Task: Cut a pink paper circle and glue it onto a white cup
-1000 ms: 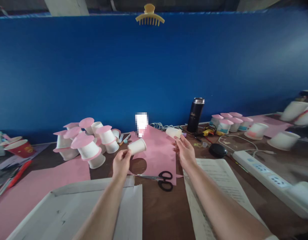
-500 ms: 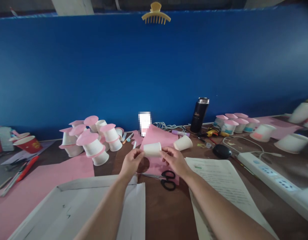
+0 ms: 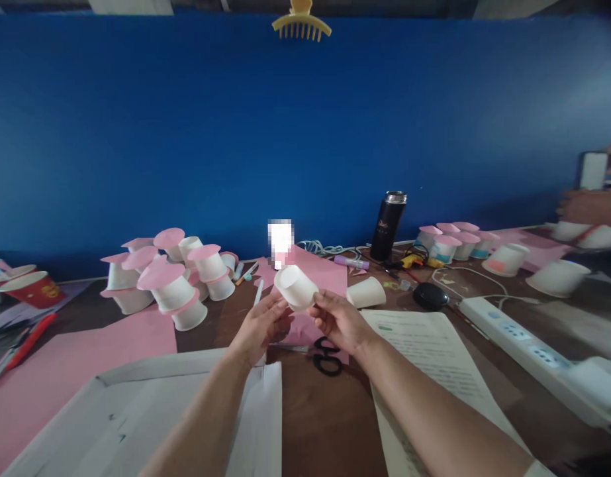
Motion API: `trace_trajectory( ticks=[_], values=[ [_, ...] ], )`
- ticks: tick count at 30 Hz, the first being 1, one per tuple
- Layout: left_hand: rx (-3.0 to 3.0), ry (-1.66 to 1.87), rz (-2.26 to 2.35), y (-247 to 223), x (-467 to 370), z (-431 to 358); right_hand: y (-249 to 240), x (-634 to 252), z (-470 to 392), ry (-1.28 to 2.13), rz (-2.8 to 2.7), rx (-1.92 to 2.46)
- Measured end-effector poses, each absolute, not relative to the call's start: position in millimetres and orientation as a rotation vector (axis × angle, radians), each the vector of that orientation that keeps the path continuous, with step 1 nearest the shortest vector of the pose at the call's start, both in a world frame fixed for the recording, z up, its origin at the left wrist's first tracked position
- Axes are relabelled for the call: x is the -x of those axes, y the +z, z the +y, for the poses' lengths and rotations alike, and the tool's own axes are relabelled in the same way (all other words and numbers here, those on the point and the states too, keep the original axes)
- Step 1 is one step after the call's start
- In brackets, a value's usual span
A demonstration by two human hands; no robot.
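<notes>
Brown tabletop [image 3: 329,424], with a smooth blue partition [image 3: 305,132] on the far side. The person's left hand [image 3: 263,324] has its fingers clamped on the lower left of a white tapered paper cup [image 3: 296,289]; the right hand [image 3: 341,321] pinches its right side. The cup is tilted, above pink paper [image 3: 325,265]. Black-handled scissors [image 3: 321,357] lie nearer.
</notes>
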State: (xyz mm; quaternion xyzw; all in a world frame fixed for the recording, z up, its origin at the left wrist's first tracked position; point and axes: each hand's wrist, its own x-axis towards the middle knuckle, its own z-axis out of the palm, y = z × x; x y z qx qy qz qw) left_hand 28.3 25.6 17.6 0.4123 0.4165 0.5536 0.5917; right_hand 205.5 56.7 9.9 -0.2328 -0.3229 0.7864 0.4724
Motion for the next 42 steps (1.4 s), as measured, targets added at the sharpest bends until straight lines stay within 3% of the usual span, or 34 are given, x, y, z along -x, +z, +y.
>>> trace_trajectory(
  ticks=[3, 10, 16, 22, 29, 37, 42],
  values=[
    [-0.828, 1.209, 0.755, 20, -31, 22, 8, -202, 54, 1.995, -0.793, 0.514],
    [-0.695, 1.394, 0.640, 18, -25, 26, 5, -201, 57, 1.961, -0.807, 0.594],
    [-0.938, 1.509, 1.096, 13, -22, 33, 1, -206, 62, 1.724, -0.823, 0.724],
    [-1.712, 1.370, 1.758, 9, -25, 28, 0, -210, 68, 1.439, -0.880, 0.854],
    [-1.870, 1.349, 1.754, 6, -35, 23, -5, -205, 66, 1.221, -1.044, 1.105],
    [-1.814, 1.187, 1.496, 7, -43, 22, -3, -205, 63, 1.322, -1.320, 1.145],
    [-1.975, 1.230, 2.122, 8, -10, 29, -8, -212, 70, 0.922, -1.390, 1.208]
  ],
)
